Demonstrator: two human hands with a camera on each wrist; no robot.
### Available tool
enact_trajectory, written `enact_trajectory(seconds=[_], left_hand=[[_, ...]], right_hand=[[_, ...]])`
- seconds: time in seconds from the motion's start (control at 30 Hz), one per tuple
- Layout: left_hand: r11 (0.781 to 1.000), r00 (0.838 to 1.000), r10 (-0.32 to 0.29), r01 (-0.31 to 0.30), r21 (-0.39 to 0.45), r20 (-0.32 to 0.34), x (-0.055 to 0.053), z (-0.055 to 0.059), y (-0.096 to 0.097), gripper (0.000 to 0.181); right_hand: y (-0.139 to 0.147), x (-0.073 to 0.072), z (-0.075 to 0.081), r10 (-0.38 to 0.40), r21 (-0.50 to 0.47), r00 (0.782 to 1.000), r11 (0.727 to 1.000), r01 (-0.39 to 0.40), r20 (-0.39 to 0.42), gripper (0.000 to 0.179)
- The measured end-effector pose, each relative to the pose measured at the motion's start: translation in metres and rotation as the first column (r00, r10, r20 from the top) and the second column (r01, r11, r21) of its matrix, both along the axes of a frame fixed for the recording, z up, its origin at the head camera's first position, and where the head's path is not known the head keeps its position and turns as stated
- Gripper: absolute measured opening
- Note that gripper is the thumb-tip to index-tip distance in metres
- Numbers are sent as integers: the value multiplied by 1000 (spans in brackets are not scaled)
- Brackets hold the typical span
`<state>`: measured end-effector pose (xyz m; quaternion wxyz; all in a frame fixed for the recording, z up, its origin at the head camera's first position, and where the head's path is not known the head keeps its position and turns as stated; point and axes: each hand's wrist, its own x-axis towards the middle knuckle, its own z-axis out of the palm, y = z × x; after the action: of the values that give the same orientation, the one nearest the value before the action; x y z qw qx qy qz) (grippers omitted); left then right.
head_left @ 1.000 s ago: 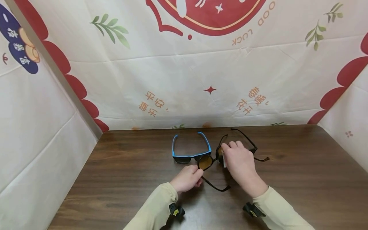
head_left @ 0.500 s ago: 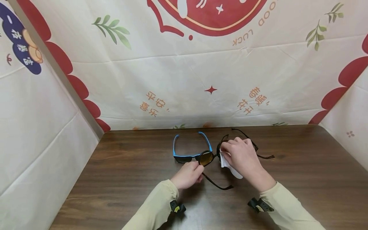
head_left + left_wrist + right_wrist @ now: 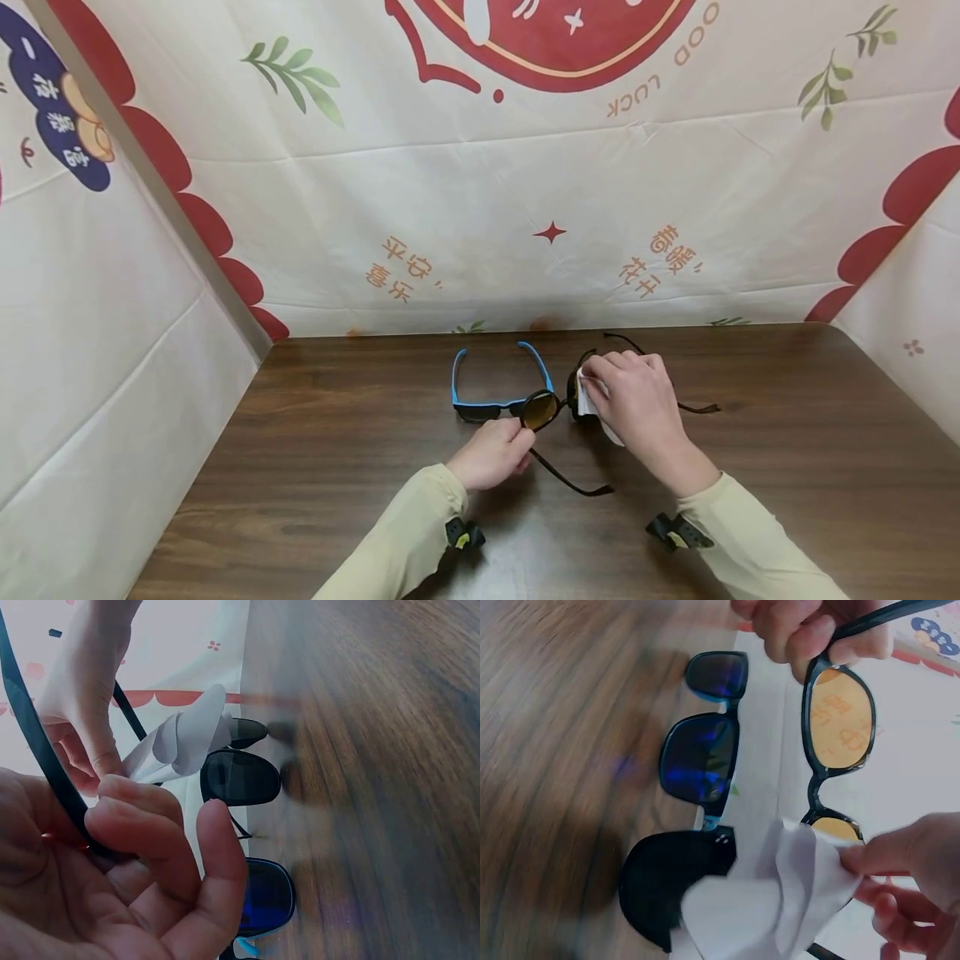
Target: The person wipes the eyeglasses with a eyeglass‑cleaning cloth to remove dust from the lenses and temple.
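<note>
My left hand (image 3: 491, 452) grips black-framed sunglasses with amber lenses (image 3: 540, 409) at one end of the frame, by the hinge. The sunglasses are off the table, their arms unfolded. My right hand (image 3: 637, 408) pinches a white cloth (image 3: 587, 398) against the other lens, which the cloth partly covers in the right wrist view. Behind them, blue-and-black sunglasses (image 3: 480, 412) rest on the table with arms pointing away. A second dark-lensed black pair (image 3: 675, 881) stands beside those, mostly hidden in the head view by my right hand and the cloth.
The brown wood-grain table (image 3: 337, 467) spreads out on both sides of my hands. A white printed cloth backdrop (image 3: 480, 208) rises at its far edge, with further cloth walls at left and right.
My right hand has moved slightly right, and the white cloth has come into clearer view beneath its fingers. The held sunglasses have turned a little; the other pairs stay in place.
</note>
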<state>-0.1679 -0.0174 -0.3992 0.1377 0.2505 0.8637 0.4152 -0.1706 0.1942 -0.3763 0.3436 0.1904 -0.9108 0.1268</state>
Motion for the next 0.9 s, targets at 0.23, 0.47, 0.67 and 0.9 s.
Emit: enact_trajectory(seconds=[0.23, 0.47, 0.67, 0.9], left_hand=[[1000, 998, 10, -10, -8, -59, -1, 1, 1, 26], [1000, 1000, -8, 8, -14, -13, -2, 2, 0, 27], [1000, 999, 5, -6, -21, -54, -2, 3, 2, 30], [999, 998, 33, -32, 8, -55, 0, 4, 1, 28]], right_hand=[[-1, 3, 11, 2, 38, 969, 999, -12, 249, 13], [4, 4, 9, -154, 78, 983, 986, 147, 99, 15], [6, -3, 7, 6, -40, 999, 999, -7, -42, 13], [7, -7, 10, 193, 13, 976, 981, -195, 103, 17]])
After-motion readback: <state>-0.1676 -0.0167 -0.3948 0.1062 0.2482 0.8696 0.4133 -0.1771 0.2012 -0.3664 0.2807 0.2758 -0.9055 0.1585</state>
